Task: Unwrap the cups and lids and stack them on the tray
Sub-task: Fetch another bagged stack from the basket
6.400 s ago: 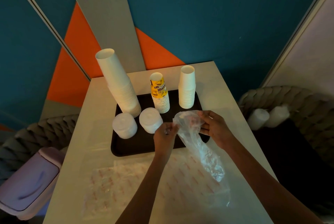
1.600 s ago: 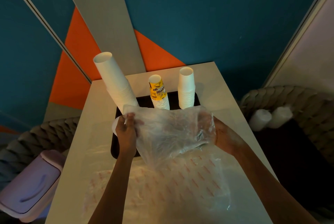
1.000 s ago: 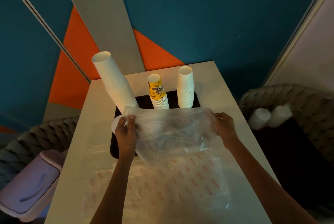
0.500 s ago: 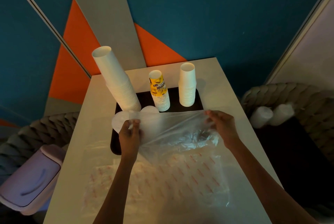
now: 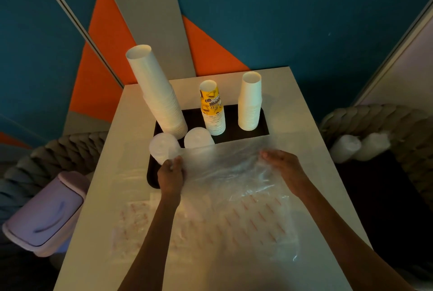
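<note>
**Head view.** An empty clear wrapper (image 5: 229, 173) is spread over the tray (image 5: 193, 116) near edge and the tabletop (image 5: 285, 103). Its 9 o'clock edge is pinched by the left hand (image 5: 171, 174). The right hand (image 5: 282, 165) rests on it at 3 o'clock, fingers relaxed. Cup stacks (image 5: 249, 103) and lid stacks (image 5: 198, 140) stand on the tray at 12 o'clock. The step in hand is judged to be wrapper clearance. Next, the wrapper should be set aside and the white rolls (image 5: 344, 150), off the tabletop at 3 o'clock, fetched.

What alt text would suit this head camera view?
Left hand pinches, right hand rests on a clear plastic wrapper spread over a pale table and the near edge of a dark tray. The tray holds three paper cup stacks and two white lid stacks.
</note>
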### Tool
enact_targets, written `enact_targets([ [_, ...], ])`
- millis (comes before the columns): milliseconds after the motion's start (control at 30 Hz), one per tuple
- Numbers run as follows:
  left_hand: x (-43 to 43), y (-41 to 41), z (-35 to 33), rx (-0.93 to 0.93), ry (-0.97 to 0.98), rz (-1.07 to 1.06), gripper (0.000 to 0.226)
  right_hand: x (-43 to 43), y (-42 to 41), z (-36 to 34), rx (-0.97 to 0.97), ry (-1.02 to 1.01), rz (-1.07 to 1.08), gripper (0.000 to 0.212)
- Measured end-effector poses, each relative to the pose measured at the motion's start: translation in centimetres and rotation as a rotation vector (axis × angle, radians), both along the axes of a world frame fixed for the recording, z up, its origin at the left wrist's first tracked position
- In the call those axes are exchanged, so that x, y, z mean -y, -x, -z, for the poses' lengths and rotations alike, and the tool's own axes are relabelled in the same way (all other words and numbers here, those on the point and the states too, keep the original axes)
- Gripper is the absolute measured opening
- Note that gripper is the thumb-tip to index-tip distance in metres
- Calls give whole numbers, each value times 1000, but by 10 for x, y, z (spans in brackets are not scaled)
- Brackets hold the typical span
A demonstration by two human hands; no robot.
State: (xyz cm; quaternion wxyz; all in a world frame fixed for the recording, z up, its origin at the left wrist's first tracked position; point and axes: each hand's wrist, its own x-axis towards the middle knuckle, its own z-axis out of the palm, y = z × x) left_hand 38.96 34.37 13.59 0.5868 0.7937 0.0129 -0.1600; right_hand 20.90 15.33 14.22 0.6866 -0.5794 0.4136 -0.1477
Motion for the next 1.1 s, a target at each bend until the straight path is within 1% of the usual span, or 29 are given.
enact_targets([
  [133, -12, -1, 11, 182, -185, 5, 42, -3, 4, 12, -21, 27, 25, 10],
  [200, -16, 2, 11, 185, -196, 6, 43, -8, 5, 18, -26, 14, 45, 11],
  [233, -18, 4, 10, 134, -167, 3, 42, -10, 5, 23, -29, -1, 63, 11],
  [267, -22, 5, 11, 39, -122, 3, 41, -14, 5, 26, -28, -27, 92, 10],
  [367, -39, 12, 16, -330, 9, 51, 38, -23, 7, 38, -20, -106, 185, 10],
  [433, -55, 21, 27, -436, 17, 125, 31, -31, 7, 43, -23, -161, 222, 11],
  [500, -66, 32, 38, -450, 30, 154, 20, -37, 8, 45, -25, -197, 235, 14],
  [600, -78, 32, 48, -411, 37, 93, 12, -51, 4, 46, -67, -199, 222, 14],
  [667, -84, 28, 53, -391, 1, 41, 13, -60, 3, 46, -170, -84, 214, 27],
  [733, -89, 26, 57, -389, -17, -8, 14, -71, 7, 46, -250, 36, 236, 31],
  [800, -93, 25, 61, -403, -27, -42, 15, -86, 12, 50, -280, 80, 218, 32],
  [867, -95, 25, 65, -420, -39, -55, 15, -102, 19, 59, -363, 116, 130, 45],
  [900, -96, 25, 66, -418, -47, -51, 15, -110, 21, 65, -397, 113, 109, 48],
  [933, -96, 24, 67, -414, -54, -42, 15, -117, 23, 71, -411, 88, 119, 45],
  [1000, -99, 22, 68, -409, -63, -28, 16, -129, 26, 78, -379, 20, 188, 19],
  [1033, -101, 20, 69, -422, -59, -33, 16, -135, 26, 81, -352, -23, 217, 11],
  [1100, -103, 17, 70, -474, -43, -46, 17, -142, 26, 87, -321, -67, 250, 9],
])
